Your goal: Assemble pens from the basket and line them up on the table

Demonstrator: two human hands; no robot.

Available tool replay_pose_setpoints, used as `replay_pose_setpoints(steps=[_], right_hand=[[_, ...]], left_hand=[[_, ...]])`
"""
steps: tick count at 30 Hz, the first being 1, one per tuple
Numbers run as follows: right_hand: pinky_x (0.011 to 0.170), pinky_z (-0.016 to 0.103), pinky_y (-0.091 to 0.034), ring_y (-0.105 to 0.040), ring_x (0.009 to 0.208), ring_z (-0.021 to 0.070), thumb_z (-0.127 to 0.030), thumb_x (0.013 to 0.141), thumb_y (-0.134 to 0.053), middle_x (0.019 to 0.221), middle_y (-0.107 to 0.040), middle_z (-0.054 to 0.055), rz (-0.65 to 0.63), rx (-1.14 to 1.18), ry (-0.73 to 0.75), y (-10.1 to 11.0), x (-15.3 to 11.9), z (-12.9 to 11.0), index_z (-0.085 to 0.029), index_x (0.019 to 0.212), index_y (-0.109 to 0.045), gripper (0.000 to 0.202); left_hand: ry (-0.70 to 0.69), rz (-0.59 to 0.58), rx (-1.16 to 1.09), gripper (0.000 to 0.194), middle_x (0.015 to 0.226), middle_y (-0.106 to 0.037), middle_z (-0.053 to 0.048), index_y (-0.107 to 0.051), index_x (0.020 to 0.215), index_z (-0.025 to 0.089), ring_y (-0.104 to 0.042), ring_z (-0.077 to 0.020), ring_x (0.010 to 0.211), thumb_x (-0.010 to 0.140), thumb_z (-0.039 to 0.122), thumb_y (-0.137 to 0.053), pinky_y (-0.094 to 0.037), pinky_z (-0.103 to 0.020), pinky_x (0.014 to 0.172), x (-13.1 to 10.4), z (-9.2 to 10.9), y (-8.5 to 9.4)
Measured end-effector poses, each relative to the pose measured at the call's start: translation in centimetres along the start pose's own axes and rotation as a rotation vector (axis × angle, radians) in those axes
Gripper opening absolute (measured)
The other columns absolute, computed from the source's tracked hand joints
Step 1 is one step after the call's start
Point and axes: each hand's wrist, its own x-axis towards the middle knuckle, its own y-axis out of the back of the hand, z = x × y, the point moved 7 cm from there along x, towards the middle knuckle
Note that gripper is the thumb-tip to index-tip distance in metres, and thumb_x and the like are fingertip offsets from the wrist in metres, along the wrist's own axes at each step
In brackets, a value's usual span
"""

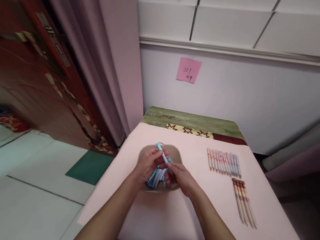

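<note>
A slim pen (164,157) with a light blue upper end is held at a slant between both my hands. The fingers of my left hand (149,162) pinch it near the blue end, and my right hand (182,175) grips its lower end. Both hands are over a beige basin (177,152), which holds several blue and whitish pens (157,178). My fingers partly cover the basin and the pens inside.
Right of the basin, a row of slender pens (223,162) lies on the pink-covered table (186,210). Closer to me, several brown-topped pens (243,203) lie side by side. A pink note (189,70) is on the wall behind. A reddish-brown door (35,80) stands at left.
</note>
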Motion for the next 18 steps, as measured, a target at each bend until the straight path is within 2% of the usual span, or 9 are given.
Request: replay_pose_setpoints(steps=[4, 7, 10, 12, 15, 16, 18], right_hand=[[0.047, 0.021, -0.040, -0.049, 0.043, 0.0075, -0.062, 0.073, -0.062, 0.058, -0.060, -0.002, 0.048, 0.005, 0.004, 0.0, 0.1, 0.5, -0.015, 0.087, -0.066, 0.050], [0.052, 0.023, -0.044, -0.055, 0.050, 0.0110, -0.056, 0.067, -0.069, 0.059, -0.062, -0.001, 0.199, -0.198, 0.125, 0.5, 0.1, -0.2, -0.016, 0.080, -0.066, 0.042], [0.055, 0.023, -0.044, -0.058, 0.055, 0.0133, -0.051, 0.067, -0.071, 0.060, -0.064, -0.001, 0.352, -0.456, 0.245, 0.8, -0.5, -1.6, -0.018, 0.081, -0.066, 0.037], [0.051, 0.023, -0.044, -0.057, 0.051, 0.0129, -0.058, 0.075, -0.061, 0.059, -0.063, -0.001, 0.334, -0.457, 0.201, 0.6, -0.5, -1.7, -0.017, 0.086, -0.065, 0.042], [0.044, 0.022, -0.040, -0.050, 0.042, 0.0107, -0.064, 0.084, -0.039, 0.055, -0.058, -0.001, 0.192, -0.264, 0.074, 0.1, 0.1, -1.0, -0.015, 0.087, -0.063, 0.055], [0.044, 0.022, -0.040, -0.050, 0.042, 0.0102, -0.063, 0.083, -0.040, 0.055, -0.057, -0.001, 0.176, -0.231, 0.070, 0.1, 0.3, -1.0, -0.014, 0.084, -0.063, 0.054], [0.047, 0.021, -0.041, -0.051, 0.046, 0.0098, -0.058, 0.076, -0.055, 0.057, -0.057, -0.002, 0.228, -0.269, 0.137, 0.5, 0.6, -1.6, -0.015, 0.077, -0.060, 0.044]], left_hand=[[-0.023, 0.063, -0.014, 0.025, 0.073, -0.072, -0.007, -0.065, 0.076, 0.012, -0.067, -0.0156, 0.064, 0.062, 0.025, -0.081, -0.052, -0.025, 0.062, -0.1, -0.6, 0.3], [-0.070, 0.132, -0.019, 0.025, 0.067, -0.071, -0.004, -0.063, 0.072, 0.012, -0.066, -0.0142, 0.060, 0.059, 0.023, -0.081, -0.051, -0.023, 0.060, -0.3, -0.4, 0.6], [-0.115, 0.184, -0.019, 0.026, 0.065, -0.070, -0.002, -0.064, 0.073, 0.013, -0.064, -0.0124, 0.058, 0.059, 0.024, -0.081, -0.050, -0.022, 0.058, -0.5, 0.2, 0.6], [-0.133, 0.194, -0.009, 0.027, 0.064, -0.069, -0.001, -0.064, 0.073, 0.012, -0.063, -0.0115, 0.055, 0.058, 0.027, -0.081, -0.048, -0.022, 0.055, -0.6, 0.6, 0.4], [-0.146, 0.189, 0.015, 0.029, 0.061, -0.067, -0.001, -0.064, 0.072, 0.012, -0.060, -0.0107, 0.051, 0.057, 0.029, -0.082, -0.046, -0.022, 0.051, -0.7, 1.2, 0.1], [-0.150, 0.189, 0.021, 0.029, 0.061, -0.067, -0.001, -0.064, 0.072, 0.011, -0.059, -0.0105, 0.050, 0.057, 0.029, -0.082, -0.045, -0.022, 0.051, -0.7, 1.4, 0.1], [-0.161, 0.196, 0.029, 0.029, 0.063, -0.068, -0.001, -0.064, 0.073, 0.012, -0.060, -0.0102, 0.053, 0.057, 0.028, -0.082, -0.045, -0.022, 0.053, -0.6, 1.7, 0.0]])
